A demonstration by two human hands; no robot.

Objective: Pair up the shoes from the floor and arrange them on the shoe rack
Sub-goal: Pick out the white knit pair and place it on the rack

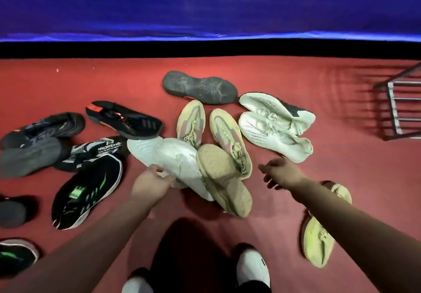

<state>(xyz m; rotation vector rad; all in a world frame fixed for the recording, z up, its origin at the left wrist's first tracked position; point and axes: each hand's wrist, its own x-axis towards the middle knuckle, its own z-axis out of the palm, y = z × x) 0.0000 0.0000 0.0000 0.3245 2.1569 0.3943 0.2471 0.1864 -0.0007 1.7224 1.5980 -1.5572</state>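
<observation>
Several shoes lie scattered on the red carpet. My left hand [152,180] grips a white sneaker [175,156] at its heel in the middle of the pile. Against it leans a tan shoe turned sole-up [224,180]. Behind stand two beige sneakers [191,123] [230,135] side by side. A pale mint-white pair [273,121] lies to the right. My right hand [281,172] hovers open beside them, holding nothing. The metal shoe rack [401,108] stands at the far right edge, partly cut off.
Black sneakers [124,118] with red or green accents [88,192] lie at the left. A grey sole-up shoe [200,87] lies at the back. A yellow-green sneaker [319,245] lies under my right forearm. My own feet [251,267] show at the bottom. A blue wall runs behind.
</observation>
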